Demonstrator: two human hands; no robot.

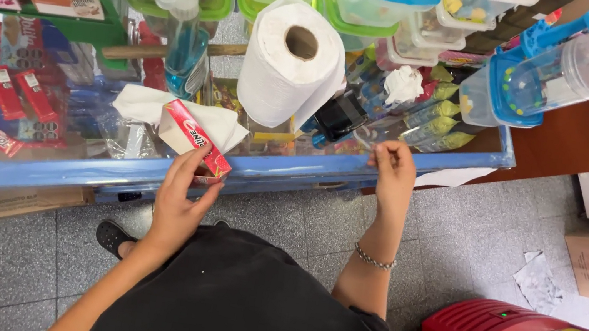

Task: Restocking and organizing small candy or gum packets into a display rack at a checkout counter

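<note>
The left hand (175, 206) grips a red-and-white cardboard carton (195, 137) over the blue-edged surface (293, 172), while right-hand fingers (389, 156) seemingly pinch nothing.

The left hand (178, 206) holds a red and white snack box (196, 138) with a white band across its red face. A white paper towel roll (291, 60) has a brown core. The counter edge (294, 169) is blue. The spray bottle (186, 48) is clear blue. The chest freezer (488, 327) is red, the floor tiles (8, 263) speckled grey, the wristband (374, 260) silver.
</note>
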